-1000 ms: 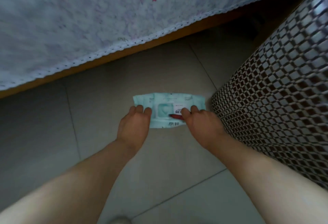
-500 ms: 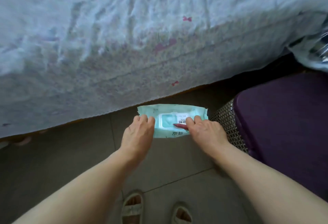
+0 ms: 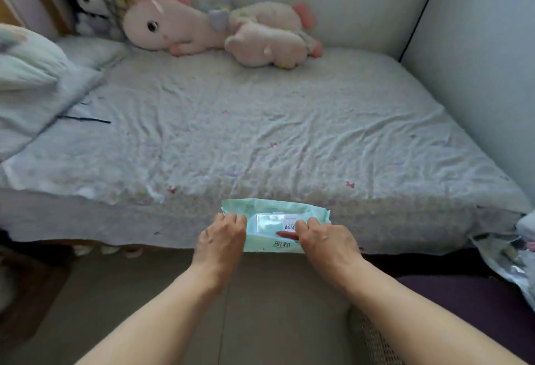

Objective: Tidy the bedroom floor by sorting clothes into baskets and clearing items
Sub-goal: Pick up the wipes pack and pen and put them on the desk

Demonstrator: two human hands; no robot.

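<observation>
Head view: the left hand (image 3: 221, 235) and right hand (image 3: 325, 238) each gripped one end of a green wipes packet (image 3: 270, 220) with curled fingers, held off the floor before the bed (image 3: 260, 138) edge. The soft, slick wrapper could sag and slip from these end grips.
</observation>
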